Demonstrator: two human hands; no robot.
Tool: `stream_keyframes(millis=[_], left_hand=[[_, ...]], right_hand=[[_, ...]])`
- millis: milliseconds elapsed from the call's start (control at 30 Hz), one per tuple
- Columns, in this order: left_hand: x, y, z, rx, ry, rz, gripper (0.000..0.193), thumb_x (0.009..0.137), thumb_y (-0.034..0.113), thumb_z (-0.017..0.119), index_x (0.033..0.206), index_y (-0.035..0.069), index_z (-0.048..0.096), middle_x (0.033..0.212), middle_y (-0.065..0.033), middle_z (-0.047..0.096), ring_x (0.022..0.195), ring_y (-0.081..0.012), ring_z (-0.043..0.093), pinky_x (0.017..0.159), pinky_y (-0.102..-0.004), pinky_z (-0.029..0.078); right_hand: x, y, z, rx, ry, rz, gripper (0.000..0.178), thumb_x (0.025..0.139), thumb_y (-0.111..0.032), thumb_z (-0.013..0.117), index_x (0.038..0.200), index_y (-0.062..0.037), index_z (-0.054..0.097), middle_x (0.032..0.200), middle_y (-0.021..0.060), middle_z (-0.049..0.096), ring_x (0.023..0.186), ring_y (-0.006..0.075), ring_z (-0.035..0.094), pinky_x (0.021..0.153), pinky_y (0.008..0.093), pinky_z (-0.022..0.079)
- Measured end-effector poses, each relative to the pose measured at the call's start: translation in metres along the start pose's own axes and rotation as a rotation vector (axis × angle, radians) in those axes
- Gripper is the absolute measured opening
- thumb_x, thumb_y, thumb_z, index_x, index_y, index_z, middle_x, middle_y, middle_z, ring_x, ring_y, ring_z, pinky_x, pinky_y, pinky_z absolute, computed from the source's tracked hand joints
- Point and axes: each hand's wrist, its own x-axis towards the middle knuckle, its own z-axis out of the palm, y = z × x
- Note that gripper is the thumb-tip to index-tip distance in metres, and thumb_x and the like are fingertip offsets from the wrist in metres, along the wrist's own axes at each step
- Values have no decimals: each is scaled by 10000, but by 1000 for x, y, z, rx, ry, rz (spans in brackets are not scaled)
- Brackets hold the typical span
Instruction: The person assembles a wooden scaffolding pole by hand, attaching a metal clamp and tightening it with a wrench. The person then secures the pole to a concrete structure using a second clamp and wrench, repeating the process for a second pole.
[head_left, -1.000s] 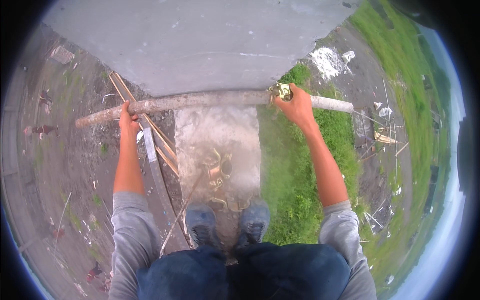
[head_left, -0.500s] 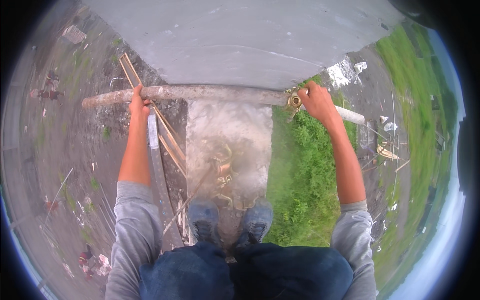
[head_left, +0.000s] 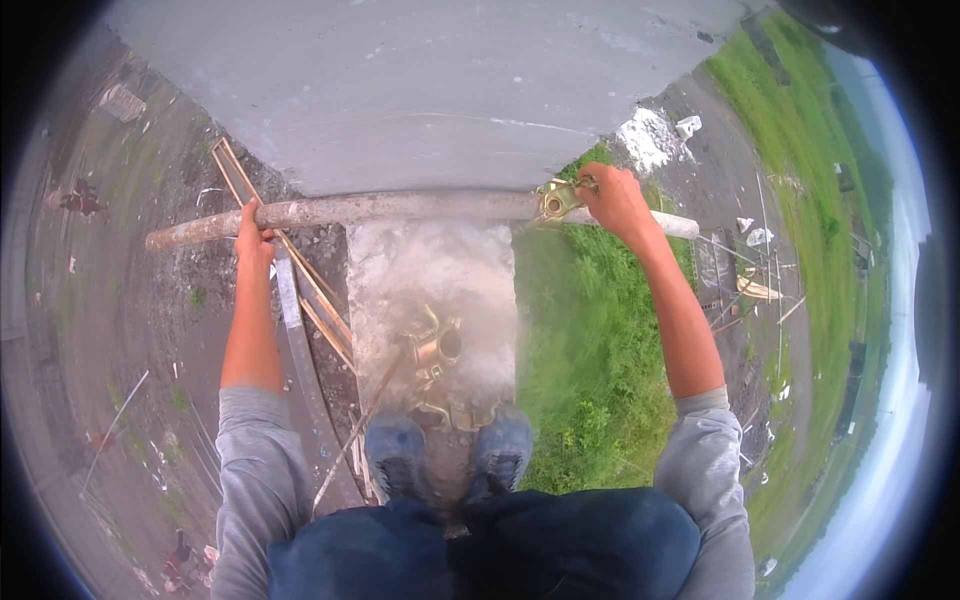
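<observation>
A long, stained grey scaffold pipe (head_left: pixel 400 207) lies crosswise against the foot of a grey concrete face. My left hand (head_left: pixel 254 235) is closed around it near the left end. Toward the right end sits a brass-coloured scaffold coupler (head_left: pixel 556 201). My right hand (head_left: pixel 616 200) is closed, thumb and fingers gripping the coupler's right side; its exact fit round the pipe is hard to see. More brass-coloured couplers (head_left: pixel 437 347) lie loose on the narrow concrete ledge (head_left: pixel 430 260), just in front of my shoes.
The smooth concrete face (head_left: pixel 400 90) rises ahead. The ledge drops off on both sides, to bare ground at left and green plants (head_left: pixel 585 340) at right. Timber strips (head_left: pixel 315 300) and a long metal bar (head_left: pixel 310 350) are at left. A thin rod (head_left: pixel 360 430) crosses beside my shoe.
The whole view has shifted a little, so the pipe appears further left. At the coupler, my right hand's fingers have changed position and the coupler looks slightly turned. My left hand keeps its hold.
</observation>
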Motion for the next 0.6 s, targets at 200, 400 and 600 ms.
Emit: stream_keyframes(millis=[200,400,600], left_hand=[[-1,3,-1,1,-49,2,441,774,249,907,1061,73,623,910,-64,642,649,-135,591,396,-244,322],[-3,2,0,-24,15,15,444,774,234,892,1076,65,614,922,-69,665,659,-151,636,387,-246,330],[-2,1,1,-7,31,25,442,781,240,879,1073,65,597,921,-70,658,639,-144,616,377,-247,314]], right_hand=[[-11,12,11,31,88,213,258,875,-177,724,996,51,740,828,285,720,792,378,745,734,448,568],[-38,11,38,756,191,418,438,988,-378,633,904,44,714,650,103,683,549,162,660,562,342,537],[-33,8,67,898,219,442,578,1108,-466,419,859,9,636,612,89,651,502,136,618,473,307,493]])
